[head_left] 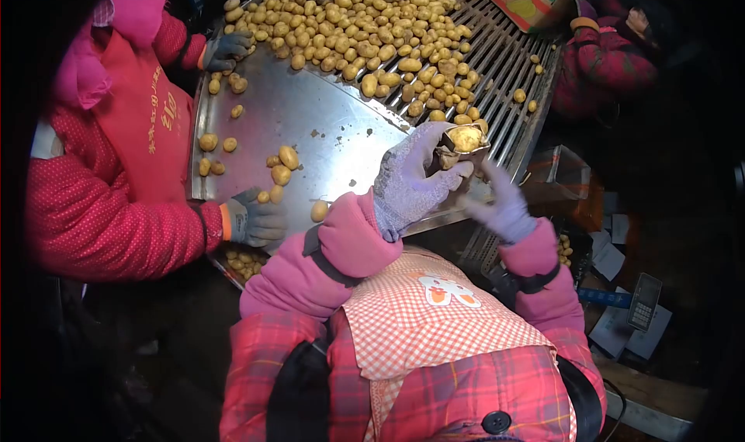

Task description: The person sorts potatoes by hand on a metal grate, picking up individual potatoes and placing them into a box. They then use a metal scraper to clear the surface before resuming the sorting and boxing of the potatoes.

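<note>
My left hand [411, 182], in a pale purple glove, is closed with thumb and fingers curled around a thin metal ring [487, 149] and a dark brown lump [448, 159]. A yellow potato [466, 138] shows within the ring, just beyond the fingertips. I cannot tell whether the lump belongs to the ring. Close by on the right, my right hand [506, 208] is blurred by motion, its gloved fingers apart with nothing visible between them. Both hands are over the near edge of the metal table [353, 143].
A heap of potatoes [349, 27] covers the table's far side and part of the slatted grate [504, 62]. At left, a co-worker's gloved hands [254, 218] rest near loose potatoes [281, 174]. A cardboard box [521, 1] stands at the back; another person [605, 65] is at right.
</note>
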A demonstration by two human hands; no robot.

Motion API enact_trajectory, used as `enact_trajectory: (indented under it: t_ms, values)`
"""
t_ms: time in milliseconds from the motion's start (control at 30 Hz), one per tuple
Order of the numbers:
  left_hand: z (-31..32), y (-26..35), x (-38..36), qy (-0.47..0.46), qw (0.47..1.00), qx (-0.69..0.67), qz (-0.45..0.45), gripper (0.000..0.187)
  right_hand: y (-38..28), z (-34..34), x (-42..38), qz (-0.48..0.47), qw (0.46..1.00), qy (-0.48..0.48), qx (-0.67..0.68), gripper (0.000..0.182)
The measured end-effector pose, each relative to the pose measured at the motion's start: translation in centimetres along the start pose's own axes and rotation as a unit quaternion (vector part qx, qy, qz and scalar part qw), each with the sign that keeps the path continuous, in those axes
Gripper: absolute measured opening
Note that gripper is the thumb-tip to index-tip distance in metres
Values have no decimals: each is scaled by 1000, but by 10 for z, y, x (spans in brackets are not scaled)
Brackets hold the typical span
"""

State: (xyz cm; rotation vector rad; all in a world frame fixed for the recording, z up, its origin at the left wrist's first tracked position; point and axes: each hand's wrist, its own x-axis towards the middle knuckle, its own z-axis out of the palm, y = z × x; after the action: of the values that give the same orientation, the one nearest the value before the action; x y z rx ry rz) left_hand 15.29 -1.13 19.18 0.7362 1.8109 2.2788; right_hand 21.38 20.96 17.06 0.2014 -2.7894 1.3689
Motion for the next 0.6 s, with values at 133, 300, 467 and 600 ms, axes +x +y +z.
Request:
enact_trajectory:
  t_ms: [133, 300, 467, 600]
  values:
    - [-2, 3, 3, 5, 983, 174, 51, 49, -78, -38, 40, -42, 969, 121, 213, 48]
    - [-1, -16, 3, 38, 966, 236, 101, 48, -76, -20, 46, 74, 980, -97, 157, 43]
    - [3, -25, 3, 56, 944, 285, 155, 44, -56, -11, 50, -35, 977, -100, 187, 39]
    - [8, -23, 2, 47, 947, 285, 143, 47, -75, -10, 38, 52, 953, -70, 290, 41]
